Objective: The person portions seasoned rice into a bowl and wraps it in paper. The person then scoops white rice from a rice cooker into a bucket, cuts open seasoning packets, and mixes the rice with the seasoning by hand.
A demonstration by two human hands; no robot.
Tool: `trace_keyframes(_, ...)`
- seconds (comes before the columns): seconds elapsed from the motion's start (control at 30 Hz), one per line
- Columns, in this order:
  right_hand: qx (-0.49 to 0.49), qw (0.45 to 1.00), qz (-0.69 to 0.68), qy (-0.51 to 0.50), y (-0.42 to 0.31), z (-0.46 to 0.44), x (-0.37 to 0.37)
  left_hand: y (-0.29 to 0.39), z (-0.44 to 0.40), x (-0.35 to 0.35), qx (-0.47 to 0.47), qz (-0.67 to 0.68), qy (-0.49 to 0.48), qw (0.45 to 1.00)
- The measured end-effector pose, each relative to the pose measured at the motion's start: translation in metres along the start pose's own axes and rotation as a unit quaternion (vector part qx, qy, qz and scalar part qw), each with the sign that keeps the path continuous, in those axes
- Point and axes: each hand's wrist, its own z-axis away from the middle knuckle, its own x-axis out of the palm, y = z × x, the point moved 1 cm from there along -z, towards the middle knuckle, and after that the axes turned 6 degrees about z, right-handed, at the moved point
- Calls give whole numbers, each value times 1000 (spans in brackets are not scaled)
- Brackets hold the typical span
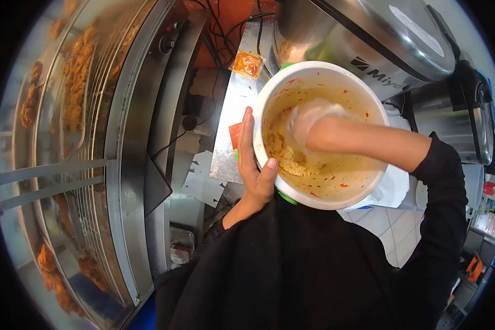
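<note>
- Clearly, in the head view, the white tub [384,159] sits right in front of the person's body, its mouth facing up toward the camera.
- The left hand [257,179] is partly open at the tub's eight-to-nine o'clock, fingers laid along the outside and thumb at the rim. That brace looks sound; a firm palm there should stop the tub from swinging round.
- The right hand [307,124] reaches in from three o'clock, in what looks like a clear plastic glove. It is blurred and its fingers are hidden, so I cannot tell how far they are closed or whether they grip anything.
- The yellow crumbly food [294,165] gathers mostly near seven to eight o'clock, beside the right hand, with red flecks on the inner wall. Working well here probably means scooping from underneath and along that wall, with loose, gentle fingers, so lumps neither stay at the bottom nor get mashed.
- The sleeve [443,159] ends just outside the rim at three o'clock; best to hold it clear of the food.
- A steel cooker [335,47] stands close at one o'clock, and the metal table [225,148] shows at nine, so slow, low strokes seem wiser than wide ones.
</note>
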Motion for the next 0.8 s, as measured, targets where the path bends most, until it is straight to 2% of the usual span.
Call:
trace_keyframes(0.07,-59,996,64,14,10,5,-16,1,-1,1,0,1,7,1000)
trace_keyframes(0.1,-16,997,56,46,5,16,-29,1,-1,0,2,0,7,1000)
trace_keyframes(0.13,-16,997,55,48,3,15,-23,0,-1,0,8,-13,5,1000)
trace_keyframes(0.23,5,1000,-23,8,3,12,-9,-1,-2,0,13,-25,-3,1000)
trace_keyframes(0.3,-81,993,82,2,3,16,-9,-1,-1,-2,8,-28,-8,1000)
trace_keyframes(0.4,-31,997,35,59,17,28,-21,-2,-2,0,20,-37,3,999)
trace_keyframes(0.43,-106,991,82,21,19,32,-29,-1,-2,0,19,-36,1,999)
trace_keyframes(0.53,-145,984,77,69,4,24,14,-1,-2,-1,21,-38,-2,999)
trace_keyframes(0.73,-114,966,173,157,-14,33,4,-2,-1,-2,22,-52,-3,998)
trace_keyframes(0.8,-101,968,157,167,-2,35,-8,-2,-2,-2,28,-54,1,998)
